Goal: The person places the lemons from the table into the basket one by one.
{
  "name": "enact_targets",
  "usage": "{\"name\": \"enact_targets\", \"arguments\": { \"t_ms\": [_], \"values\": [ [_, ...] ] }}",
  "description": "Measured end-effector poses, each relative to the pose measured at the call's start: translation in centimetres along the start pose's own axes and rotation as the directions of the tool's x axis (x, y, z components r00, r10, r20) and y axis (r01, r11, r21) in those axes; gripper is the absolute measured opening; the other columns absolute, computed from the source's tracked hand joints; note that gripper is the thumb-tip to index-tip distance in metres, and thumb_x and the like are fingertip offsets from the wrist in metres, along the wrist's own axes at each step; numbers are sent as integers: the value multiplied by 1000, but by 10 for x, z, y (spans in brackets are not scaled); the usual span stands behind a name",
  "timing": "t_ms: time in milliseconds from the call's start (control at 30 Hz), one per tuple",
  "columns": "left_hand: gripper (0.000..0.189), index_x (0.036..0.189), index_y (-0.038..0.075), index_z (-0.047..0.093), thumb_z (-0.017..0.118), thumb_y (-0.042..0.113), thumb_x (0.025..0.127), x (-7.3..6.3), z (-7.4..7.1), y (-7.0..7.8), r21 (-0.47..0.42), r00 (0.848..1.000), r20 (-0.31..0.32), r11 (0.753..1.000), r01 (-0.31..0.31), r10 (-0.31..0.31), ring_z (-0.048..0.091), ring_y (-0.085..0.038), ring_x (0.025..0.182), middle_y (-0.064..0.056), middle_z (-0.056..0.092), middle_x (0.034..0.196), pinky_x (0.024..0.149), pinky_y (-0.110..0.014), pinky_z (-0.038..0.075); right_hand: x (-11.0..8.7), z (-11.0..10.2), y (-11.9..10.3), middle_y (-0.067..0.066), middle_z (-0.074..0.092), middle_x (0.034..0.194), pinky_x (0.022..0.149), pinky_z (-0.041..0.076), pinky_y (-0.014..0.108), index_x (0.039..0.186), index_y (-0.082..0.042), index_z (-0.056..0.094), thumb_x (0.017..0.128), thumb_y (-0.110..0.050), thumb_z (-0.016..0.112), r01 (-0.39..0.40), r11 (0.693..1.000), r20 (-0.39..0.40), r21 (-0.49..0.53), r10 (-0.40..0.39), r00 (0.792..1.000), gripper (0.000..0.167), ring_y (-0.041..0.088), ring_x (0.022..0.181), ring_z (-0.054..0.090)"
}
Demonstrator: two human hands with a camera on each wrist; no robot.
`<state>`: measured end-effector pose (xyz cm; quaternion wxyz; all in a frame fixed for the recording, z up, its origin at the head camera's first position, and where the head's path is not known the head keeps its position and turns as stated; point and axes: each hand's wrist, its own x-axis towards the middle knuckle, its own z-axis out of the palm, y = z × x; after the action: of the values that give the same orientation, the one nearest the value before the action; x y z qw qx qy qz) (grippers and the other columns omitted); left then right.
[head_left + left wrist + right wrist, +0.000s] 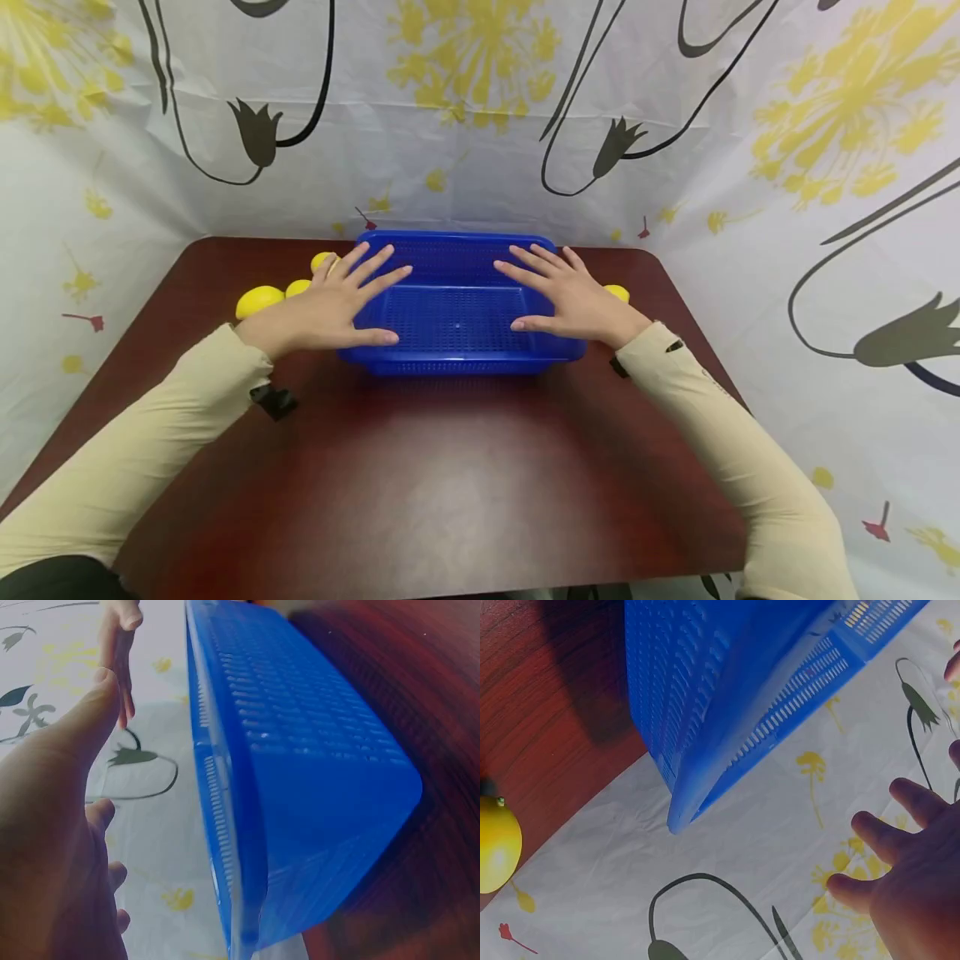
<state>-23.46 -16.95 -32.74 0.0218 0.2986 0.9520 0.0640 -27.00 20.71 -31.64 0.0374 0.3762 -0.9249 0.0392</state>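
Note:
A blue plastic basket (457, 360) with perforated walls stands toward the back of the dark red-brown table, and its inside shows bare in the head view. Over its left end my left hand (322, 310) is held with fingers spread and straight. My right hand (566, 300) hovers over the right end, fingers likewise spread. Both wrist views show a gap between each hand and the basket's rim. Several yellow lemons (259, 301) lie on the table left of the basket, partly hidden behind my left hand. Another lemon (496, 844) is on the right side, beyond my right wrist.
The wooden table (442, 475) reaches from the basket to the near edge. A white cloth (480, 167) with yellow and grey flower prints hangs behind and along both sides of it. A dark strap (273, 401) hangs at the left cuff.

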Motion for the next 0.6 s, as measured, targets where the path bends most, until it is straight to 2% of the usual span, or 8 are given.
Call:
{"name": "enact_targets", "arguments": {
  "t_ms": [233,433,600],
  "values": [
    [92,160,35,4,55,67,89,-19,-5,-16,-12,998,-26,999,48,-49,-7,-39,155,-3,-7,169,119,-71,1,-13,-1,5,-3,27,165,124,11,58,157,-36,23,85,-61,66,53,998,-64,25,-51,997,87,27,155,22],
    [93,159,36,3,58,63,90,-37,-10,-29,-34,994,-54,995,90,-91,-4,-39,155,-2,-6,169,118,-71,2,-24,-2,7,3,42,158,122,23,54,154,-22,36,80,-49,78,105,992,-131,69,-95,987,89,30,147,37],
    [94,160,33,7,62,60,89,-53,-13,-41,-54,988,-86,990,127,-131,0,-40,155,-3,-4,170,116,-73,4,-34,-4,6,5,46,154,118,32,50,153,-20,38,76,-43,83,116,987,-156,112,-98,983,92,29,143,42]
  ]
}}
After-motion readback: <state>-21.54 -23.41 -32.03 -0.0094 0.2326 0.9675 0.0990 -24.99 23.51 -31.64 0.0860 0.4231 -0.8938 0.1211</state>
